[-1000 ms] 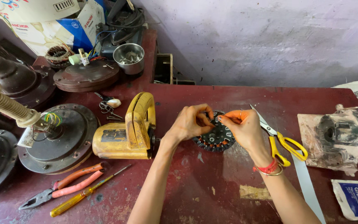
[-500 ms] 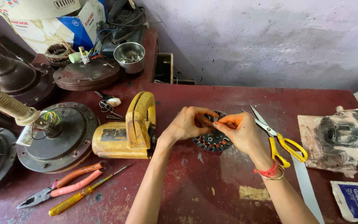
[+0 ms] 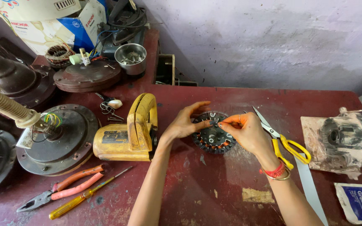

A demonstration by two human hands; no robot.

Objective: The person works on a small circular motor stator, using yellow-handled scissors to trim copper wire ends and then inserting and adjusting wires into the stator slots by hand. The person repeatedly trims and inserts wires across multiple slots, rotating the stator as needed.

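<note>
The round motor stator [image 3: 213, 137] lies flat, axis upward, both hands' fingertips [image 3: 214, 123] pinched at its top rim.

So the stator [image 3: 211, 136] sat flat about mid-table [image 3: 231, 201], with the left hand [image 3: 185, 121] on its left edge and the right hand [image 3: 246, 132] on its right edge. Just left of the left hand was the power tool [image 3: 128, 134], and further left a fan motor housing [image 3: 59, 140]. Pliers [image 3: 61, 190] and a screwdriver [image 3: 84, 199] lay in front of those two. Scissors [image 3: 283, 140] were just right of the right hand, with a motor casing [image 3: 346, 140] further right. A steel bowl [image 3: 130, 56] stood at the back left.
</note>
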